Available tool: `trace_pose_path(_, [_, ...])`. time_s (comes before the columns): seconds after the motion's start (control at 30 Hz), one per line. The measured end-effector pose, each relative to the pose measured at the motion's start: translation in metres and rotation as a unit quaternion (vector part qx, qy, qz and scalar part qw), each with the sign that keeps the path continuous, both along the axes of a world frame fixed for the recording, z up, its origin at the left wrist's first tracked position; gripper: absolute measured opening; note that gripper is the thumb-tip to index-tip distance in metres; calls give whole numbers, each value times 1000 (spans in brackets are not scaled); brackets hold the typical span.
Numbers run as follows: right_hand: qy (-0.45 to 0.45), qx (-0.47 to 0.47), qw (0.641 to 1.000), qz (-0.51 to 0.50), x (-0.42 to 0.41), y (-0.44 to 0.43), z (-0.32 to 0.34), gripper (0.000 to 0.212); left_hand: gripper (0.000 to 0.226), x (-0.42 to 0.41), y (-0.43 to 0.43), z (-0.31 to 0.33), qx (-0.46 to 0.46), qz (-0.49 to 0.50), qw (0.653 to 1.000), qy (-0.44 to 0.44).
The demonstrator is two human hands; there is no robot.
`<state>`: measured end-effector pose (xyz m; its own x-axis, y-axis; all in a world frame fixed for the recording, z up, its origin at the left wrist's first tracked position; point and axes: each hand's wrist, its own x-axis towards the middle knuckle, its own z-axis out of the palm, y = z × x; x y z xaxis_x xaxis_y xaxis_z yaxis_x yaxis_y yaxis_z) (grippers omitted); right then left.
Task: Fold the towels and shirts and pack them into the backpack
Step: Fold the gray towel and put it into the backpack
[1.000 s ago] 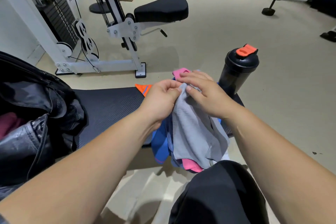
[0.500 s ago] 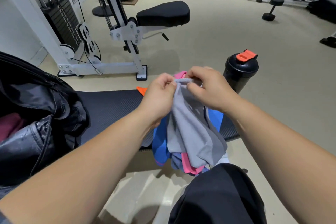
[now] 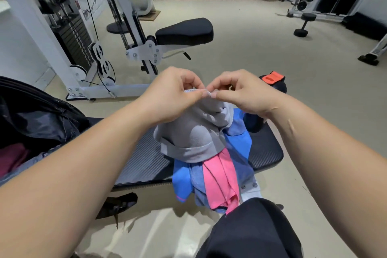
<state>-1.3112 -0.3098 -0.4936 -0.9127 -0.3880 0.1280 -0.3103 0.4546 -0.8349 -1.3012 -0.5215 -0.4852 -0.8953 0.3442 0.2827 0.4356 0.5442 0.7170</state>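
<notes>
Head view shows the left hand [image 3: 169, 94] and the right hand [image 3: 240, 94] side by side at frame centre, each pinching the top edge of a grey towel [image 3: 194, 132] between thumb and fingers. Its lower part drapes over blue and pink cloths [image 3: 219, 176] on a black bench [image 3: 266, 153]. At the left edge, the black backpack [image 3: 35, 123] lies open.

Two hands: left hand [image 3: 171, 95], right hand [image 3: 246, 95]. One grey towel [image 3: 194, 138], one pink cloth [image 3: 219, 178], at least one blue cloth [image 3: 240, 142]. One backpack [image 3: 37, 123] at left, one bench [image 3: 266, 153], one bottle [image 3: 280, 88], one dumbbell [image 3: 304, 25] upper right.
</notes>
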Motion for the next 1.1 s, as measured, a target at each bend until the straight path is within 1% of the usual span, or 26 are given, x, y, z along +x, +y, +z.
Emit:
trace_pose_path(0.1, [-36,-26,999,16,0,-7,10,30,10,6,-4,10,2,-26,1000,7])
trace_pose_path(0.13, [-46,-30,998,28,0,-8,12,35,10,8,-4,13,2,-36,999,13])
trace_pose_path(0.17, [-54,-31,997,40,-1,-9,13,35,10,9,-4,16,0,-44,999,18])
trace_pose_path(0.23, [-61,-35,996,49,-4,-10,13,25,10,10,-6,19,-6,-51,998,32])
trace_pose_path(0.33, [-61,-32,996,64,-5,-7,11,13,11,10,-13,17,-55,-45,995,68])
trace_pose_path(0.4, [-47,20,995,80,-4,-4,9,12,10,10,-19,11,-82,-39,993,72])
trace_pose_path(0.47, [-21,81,994,72,-4,-3,4,12,9,9,-23,3,-90,-28,993,75])
trace_pose_path(0.6, [49,124,991,15,-7,-2,-7,8,9,9,-31,-4,-76,13,993,89])
trace_pose_path(0.67, [86,183,979,-9,-12,2,-13,8,7,8,-36,-6,-90,32,989,115])
trace_pose_path(0.73, [126,247,960,-36,-18,9,-18,10,6,5,-44,-8,-112,63,980,148])
trace_pose_path(0.87, [172,381,903,-99,-33,22,-20,23,9,-3,-65,-6,-112,143,967,180])
trace_pose_path(1.0, [175,439,871,-137,-41,27,-17,35,11,-12,-88,-1,-132,205,951,190])
trace_pose_path(1.1, [185,446,862,-155,-42,29,-15,29,15,-17,-106,0,-171,240,937,185])
